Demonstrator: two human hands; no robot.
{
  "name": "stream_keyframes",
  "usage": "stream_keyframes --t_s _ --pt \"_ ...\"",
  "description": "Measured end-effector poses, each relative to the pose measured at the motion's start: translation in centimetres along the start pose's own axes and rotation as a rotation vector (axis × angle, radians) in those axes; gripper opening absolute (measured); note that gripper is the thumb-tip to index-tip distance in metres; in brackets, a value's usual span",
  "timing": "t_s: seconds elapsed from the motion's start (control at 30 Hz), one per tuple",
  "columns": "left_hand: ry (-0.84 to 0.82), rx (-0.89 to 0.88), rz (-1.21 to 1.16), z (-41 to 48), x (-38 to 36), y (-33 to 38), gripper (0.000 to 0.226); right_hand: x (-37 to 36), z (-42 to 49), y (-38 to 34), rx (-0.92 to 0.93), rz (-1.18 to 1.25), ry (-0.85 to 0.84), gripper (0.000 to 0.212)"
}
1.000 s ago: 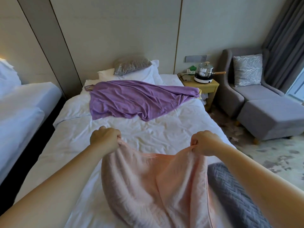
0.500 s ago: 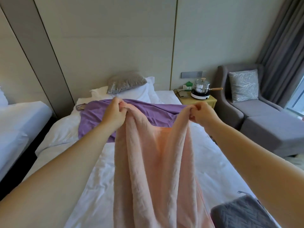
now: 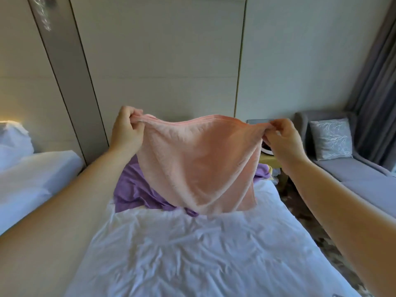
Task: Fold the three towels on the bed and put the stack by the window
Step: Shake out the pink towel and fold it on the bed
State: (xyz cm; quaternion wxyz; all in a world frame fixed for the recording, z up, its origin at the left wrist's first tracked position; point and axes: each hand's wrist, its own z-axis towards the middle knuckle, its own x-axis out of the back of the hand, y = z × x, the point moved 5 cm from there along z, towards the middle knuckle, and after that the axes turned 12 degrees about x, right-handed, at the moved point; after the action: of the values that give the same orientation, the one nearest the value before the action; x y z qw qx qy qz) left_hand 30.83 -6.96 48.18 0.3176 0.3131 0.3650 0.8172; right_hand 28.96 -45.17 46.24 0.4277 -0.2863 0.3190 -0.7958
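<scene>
A pink towel hangs in the air above the bed, stretched between both hands. My left hand pinches its upper left corner. Its upper right corner is pinched by my right hand. The towel's lower edge floats just above the white sheet. Behind it a purple towel lies crumpled across the bed, partly hidden by the pink one. The grey towel is out of view.
A second bed stands at the left. A grey armchair with a patterned cushion and grey curtains are at the right. A bedside table shows behind my right hand.
Both hands have lifted the pink towel off the bed and moved apart, spreading it in the air. The view has tilted up; the grey towel has left the frame.
</scene>
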Motion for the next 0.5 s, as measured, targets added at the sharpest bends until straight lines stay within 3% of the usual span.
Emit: stream_keyframes --t_s 0.13,0.33,0.5 --pt "-0.158 0.134 0.142 -6.1 0.9 -6.8 0.014 -2.1 -7.2 3.8 -0.094 -0.136 -0.154 0.011" --pt "-0.431 0.37 0.415 -19.6 3.5 -19.4 0.019 -3.9 -24.2 11.5 -0.22 -0.458 -0.593 0.018" --pt "-0.656 0.697 0.767 -31.3 7.1 -30.2 0.019 -1.7 -38.5 15.9 -0.34 -0.667 -0.837 0.016"
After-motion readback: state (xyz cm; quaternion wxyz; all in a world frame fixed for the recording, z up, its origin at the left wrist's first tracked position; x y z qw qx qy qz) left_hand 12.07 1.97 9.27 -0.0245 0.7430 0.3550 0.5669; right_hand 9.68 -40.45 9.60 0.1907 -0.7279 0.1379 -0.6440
